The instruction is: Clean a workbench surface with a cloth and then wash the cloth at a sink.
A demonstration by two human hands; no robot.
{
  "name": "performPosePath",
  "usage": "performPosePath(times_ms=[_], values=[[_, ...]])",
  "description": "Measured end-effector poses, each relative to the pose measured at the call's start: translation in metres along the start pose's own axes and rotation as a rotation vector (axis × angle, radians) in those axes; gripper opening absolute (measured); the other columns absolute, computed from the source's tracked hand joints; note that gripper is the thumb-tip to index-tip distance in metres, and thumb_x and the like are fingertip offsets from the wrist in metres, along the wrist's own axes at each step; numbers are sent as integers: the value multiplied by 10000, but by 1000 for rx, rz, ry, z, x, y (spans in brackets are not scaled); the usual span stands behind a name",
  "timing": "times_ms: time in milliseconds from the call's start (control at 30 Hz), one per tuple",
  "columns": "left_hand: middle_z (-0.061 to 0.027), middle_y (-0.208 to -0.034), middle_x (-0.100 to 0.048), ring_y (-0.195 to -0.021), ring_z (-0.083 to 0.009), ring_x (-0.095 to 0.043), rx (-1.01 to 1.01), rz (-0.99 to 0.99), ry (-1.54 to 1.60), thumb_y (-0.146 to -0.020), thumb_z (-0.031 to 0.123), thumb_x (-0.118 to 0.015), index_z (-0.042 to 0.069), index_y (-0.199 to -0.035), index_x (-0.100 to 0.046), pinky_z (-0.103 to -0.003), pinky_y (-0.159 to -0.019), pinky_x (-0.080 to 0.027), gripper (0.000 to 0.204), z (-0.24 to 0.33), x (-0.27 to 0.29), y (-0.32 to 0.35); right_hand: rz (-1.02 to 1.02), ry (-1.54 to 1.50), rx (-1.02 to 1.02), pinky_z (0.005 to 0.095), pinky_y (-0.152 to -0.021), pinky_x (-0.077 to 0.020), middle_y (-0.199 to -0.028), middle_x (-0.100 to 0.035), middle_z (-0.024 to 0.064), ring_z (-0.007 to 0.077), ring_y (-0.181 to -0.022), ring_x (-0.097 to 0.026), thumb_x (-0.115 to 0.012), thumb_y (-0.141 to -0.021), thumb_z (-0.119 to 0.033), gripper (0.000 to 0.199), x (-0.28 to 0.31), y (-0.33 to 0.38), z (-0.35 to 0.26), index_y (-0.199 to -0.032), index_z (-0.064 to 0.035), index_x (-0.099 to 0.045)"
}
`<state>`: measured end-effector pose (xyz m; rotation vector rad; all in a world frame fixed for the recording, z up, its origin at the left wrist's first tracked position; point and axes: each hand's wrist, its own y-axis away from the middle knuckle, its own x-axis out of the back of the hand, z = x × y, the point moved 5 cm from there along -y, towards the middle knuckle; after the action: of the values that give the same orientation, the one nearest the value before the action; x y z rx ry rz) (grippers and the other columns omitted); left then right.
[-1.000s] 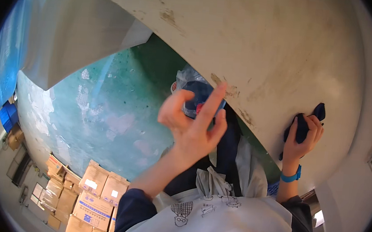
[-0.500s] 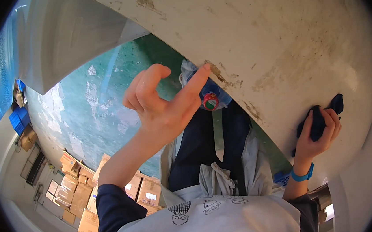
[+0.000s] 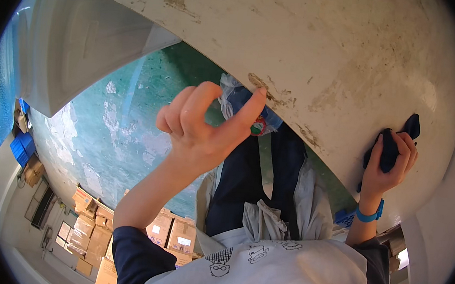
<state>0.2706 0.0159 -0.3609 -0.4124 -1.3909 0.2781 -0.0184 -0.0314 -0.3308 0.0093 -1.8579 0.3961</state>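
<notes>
Dark cloth [image 3: 384, 157] lies bunched on the right part of the white table [image 3: 322, 47], under the right hand [image 3: 389, 164]. One tail extends past the fingertips; a smaller fold shows beside the wrist.

Possible faults: if the right grip loosens, the bunch may unfold or slip, since the free tail is unsupported by the fingers. If the left hand [image 3: 198, 131] presses hard at the table edge, its leading digit may scrape or slide off. Any object dislodged at that edge may fall toward the clear plastic bag [image 3: 225, 98] below.

Right hand pose: forearm enters from the lower right, blue wristband [image 3: 370, 209] at the wrist; thumb and fingers curve around the cloth, gripping it against the tabletop. Left hand pose: forearm angles up over the floor [image 3: 135, 150]; one digit points toward the brown marks [image 3: 267, 91] near the edge, the other fingers bent and holding nothing. Contact at that fingertip cannot be determined.
</notes>
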Motion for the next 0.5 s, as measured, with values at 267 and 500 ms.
performPosePath(times_ms=[267, 500], values=[[-15, -1057, -458, -994, -209, -455, -5, -65, 60, -612, 167, -693, 364, -1006, -706, -326, -851, -253, 440, -1, 0, 2, -13, 2, -7, 371, -868, -444, -1015, -610, 136, 280, -935, -559, -720, -754, 29, 244, 0, 0, -1, -980, 1, -630], [-44, -1073, -451, -1018, -224, -434, -12, -102, 42, -645, 203, -710, 335, -1073, -705, -361, -876, -250, 447, -5, 1, 0, -17, 9, -13, 364, -871, -442, -1013, -610, 137, 281, -934, -561, -721, -747, 24, 244, 0, -1, -2, -976, 1, -639]])
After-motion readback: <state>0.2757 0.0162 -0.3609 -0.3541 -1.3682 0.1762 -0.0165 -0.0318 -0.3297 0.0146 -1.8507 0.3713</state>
